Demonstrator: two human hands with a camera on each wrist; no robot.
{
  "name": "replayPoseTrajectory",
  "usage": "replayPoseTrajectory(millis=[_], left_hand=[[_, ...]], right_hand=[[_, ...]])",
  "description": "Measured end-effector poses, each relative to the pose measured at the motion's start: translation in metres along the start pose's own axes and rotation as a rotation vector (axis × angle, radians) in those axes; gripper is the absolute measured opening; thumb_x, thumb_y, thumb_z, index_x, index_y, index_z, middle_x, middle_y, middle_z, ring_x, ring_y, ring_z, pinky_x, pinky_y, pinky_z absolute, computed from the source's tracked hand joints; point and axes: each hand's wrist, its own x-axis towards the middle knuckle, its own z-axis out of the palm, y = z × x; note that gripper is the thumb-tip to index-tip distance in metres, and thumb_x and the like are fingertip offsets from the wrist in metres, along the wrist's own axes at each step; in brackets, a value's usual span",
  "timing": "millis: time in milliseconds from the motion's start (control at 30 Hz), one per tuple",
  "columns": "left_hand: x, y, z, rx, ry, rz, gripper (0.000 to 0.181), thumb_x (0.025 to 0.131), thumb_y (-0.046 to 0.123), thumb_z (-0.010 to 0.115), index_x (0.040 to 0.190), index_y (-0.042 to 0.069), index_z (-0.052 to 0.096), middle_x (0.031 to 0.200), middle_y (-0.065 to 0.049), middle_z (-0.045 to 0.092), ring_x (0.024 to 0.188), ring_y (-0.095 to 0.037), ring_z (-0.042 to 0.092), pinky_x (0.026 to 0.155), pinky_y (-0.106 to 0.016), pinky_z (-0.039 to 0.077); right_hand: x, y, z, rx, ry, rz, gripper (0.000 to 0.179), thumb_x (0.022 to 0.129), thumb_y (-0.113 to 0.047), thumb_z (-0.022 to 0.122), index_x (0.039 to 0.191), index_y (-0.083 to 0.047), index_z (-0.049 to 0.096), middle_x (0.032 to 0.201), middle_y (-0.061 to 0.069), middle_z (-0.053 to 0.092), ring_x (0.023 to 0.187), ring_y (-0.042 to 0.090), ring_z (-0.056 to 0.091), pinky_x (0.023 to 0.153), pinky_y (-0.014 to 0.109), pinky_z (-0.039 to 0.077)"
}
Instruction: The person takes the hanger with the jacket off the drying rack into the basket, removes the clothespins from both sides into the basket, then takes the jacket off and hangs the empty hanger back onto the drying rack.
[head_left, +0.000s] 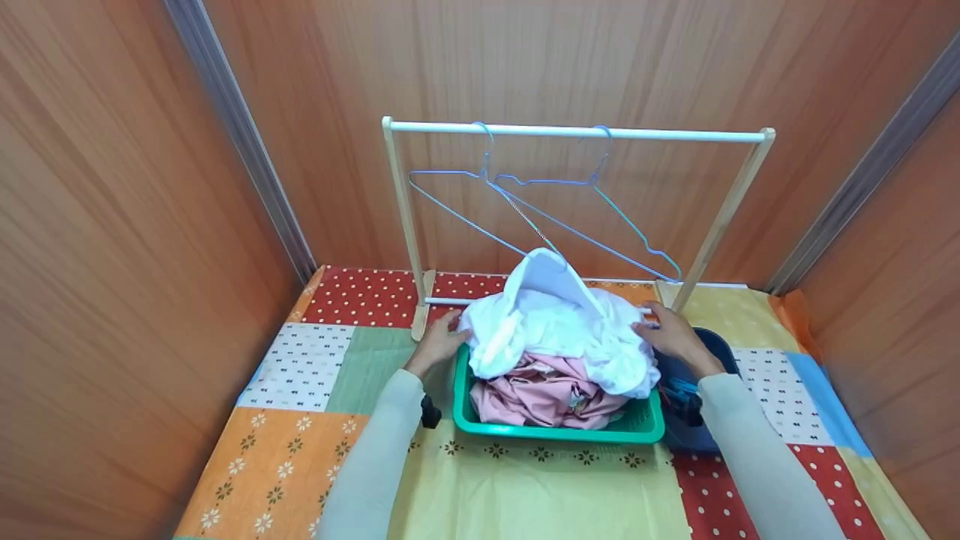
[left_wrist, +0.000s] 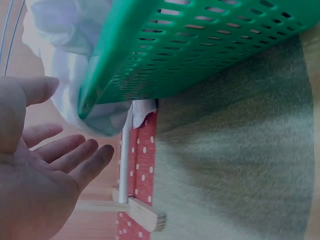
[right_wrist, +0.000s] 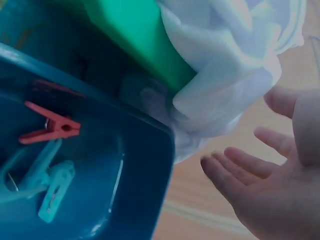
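A crumpled white garment (head_left: 555,322) lies heaped over the back of a green basket (head_left: 555,432), with pink cloth (head_left: 536,397) bunched in front of it. Its hem hangs past the basket's rim on both sides. My left hand (head_left: 441,341) is at the garment's left edge; in the left wrist view its fingers (left_wrist: 75,155) are spread and loosely bent beside the white cloth. On the opposite side my right hand (head_left: 671,337) mirrors this, its fingers (right_wrist: 245,165) apart and relaxed near the cloth in the right wrist view. Neither hand grips anything.
Behind the basket stands a rack with a white bar (head_left: 540,131), two wire hangers (head_left: 465,217) on it. A dark blue bin (right_wrist: 140,150) sits right of the basket, holding a red clothespin (right_wrist: 62,127) and light-blue clothespins (right_wrist: 56,192). Wooden panels (head_left: 112,262) enclose the patchwork-covered table.
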Motion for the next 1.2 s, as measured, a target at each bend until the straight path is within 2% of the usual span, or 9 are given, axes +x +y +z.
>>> replayPoseTrajectory(millis=[100, 233, 433, 567, 667, 867, 1000, 1100, 1200], left_hand=[[0.0, -0.005, 0.003, -0.076, -0.016, -0.041, 0.053, 0.098, 0.024, 0.06, 0.146, 0.007, 0.045, 0.145, -0.016, 0.052, 0.136, -0.035, 0.048, 0.112, -0.051, 0.039], [-0.001, -0.009, 0.005, -0.068, 0.0, -0.06, 0.045, 0.099, 0.024, 0.06, 0.14, 0.007, 0.052, 0.136, -0.014, 0.06, 0.127, -0.03, 0.056, 0.106, -0.048, 0.045], [-0.001, -0.011, 0.003, 0.016, 0.141, -0.029, 0.025, 0.098, 0.018, 0.061, 0.118, 0.005, 0.068, 0.111, -0.012, 0.071, 0.103, -0.024, 0.067, 0.089, -0.041, 0.055], [0.001, -0.009, -0.003, 0.051, 0.239, 0.017, 0.017, 0.097, 0.016, 0.062, 0.105, 0.007, 0.073, 0.098, -0.009, 0.074, 0.088, -0.02, 0.067, 0.078, -0.038, 0.056], [0.001, -0.001, -0.006, 0.043, 0.278, 0.053, 0.017, 0.097, 0.015, 0.062, 0.104, 0.007, 0.073, 0.097, -0.008, 0.074, 0.085, -0.019, 0.066, 0.076, -0.036, 0.055], [0.001, 0.026, -0.005, 0.031, 0.274, 0.127, 0.02, 0.098, 0.016, 0.06, 0.111, 0.007, 0.073, 0.103, -0.009, 0.075, 0.091, -0.019, 0.069, 0.079, -0.037, 0.057], [0.0, 0.047, -0.002, 0.001, 0.276, 0.157, 0.021, 0.098, 0.015, 0.061, 0.113, 0.005, 0.072, 0.105, -0.01, 0.075, 0.095, -0.02, 0.07, 0.083, -0.038, 0.057], [-0.003, 0.06, 0.001, -0.011, 0.283, 0.18, 0.022, 0.097, 0.013, 0.061, 0.114, 0.004, 0.072, 0.108, -0.011, 0.074, 0.097, -0.021, 0.07, 0.085, -0.038, 0.057], [-0.009, 0.067, 0.003, 0.017, 0.282, 0.225, 0.024, 0.096, 0.013, 0.062, 0.117, 0.004, 0.071, 0.111, -0.012, 0.074, 0.1, -0.022, 0.07, 0.085, -0.038, 0.058]], right_hand=[[0.006, 0.004, 0.006, -0.006, -0.033, 0.015, 0.063, 0.1, -0.034, 0.054, 0.151, -0.006, 0.03, 0.151, 0.029, 0.037, 0.136, 0.048, 0.04, 0.11, 0.062, 0.034], [0.012, 0.007, 0.016, -0.046, -0.048, 0.007, 0.062, 0.1, -0.031, 0.054, 0.151, -0.001, 0.032, 0.146, 0.031, 0.043, 0.133, 0.048, 0.043, 0.109, 0.061, 0.036], [0.018, 0.009, 0.024, -0.063, 0.026, -0.013, 0.046, 0.099, -0.015, 0.054, 0.141, 0.003, 0.046, 0.135, 0.031, 0.052, 0.125, 0.045, 0.05, 0.106, 0.057, 0.04], [0.018, 0.005, 0.021, -0.054, 0.123, 0.016, 0.023, 0.097, -0.009, 0.056, 0.117, 0.002, 0.062, 0.114, 0.025, 0.063, 0.101, 0.036, 0.058, 0.088, 0.05, 0.048], [0.018, 0.001, 0.017, -0.061, 0.162, 0.024, 0.015, 0.097, -0.009, 0.056, 0.104, -0.001, 0.066, 0.102, 0.02, 0.065, 0.09, 0.031, 0.057, 0.08, 0.045, 0.048], [0.017, -0.007, 0.007, 0.024, 0.206, 0.05, 0.019, 0.101, -0.009, 0.051, 0.111, -0.001, 0.065, 0.109, 0.021, 0.063, 0.097, 0.031, 0.056, 0.091, 0.049, 0.049], [0.015, -0.013, 0.004, 0.055, 0.337, 0.011, 0.018, 0.099, -0.012, 0.055, 0.108, -0.001, 0.067, 0.101, 0.019, 0.065, 0.089, 0.029, 0.057, 0.079, 0.039, 0.049], [0.01, -0.02, 0.006, 0.077, 0.427, -0.015, 0.015, 0.097, -0.012, 0.058, 0.104, -0.002, 0.068, 0.093, 0.016, 0.067, 0.082, 0.025, 0.056, 0.069, 0.03, 0.042], [0.001, -0.026, 0.01, 0.13, 0.444, -0.013, 0.015, 0.097, -0.011, 0.058, 0.106, -0.003, 0.068, 0.096, 0.016, 0.067, 0.084, 0.024, 0.057, 0.071, 0.027, 0.044]])
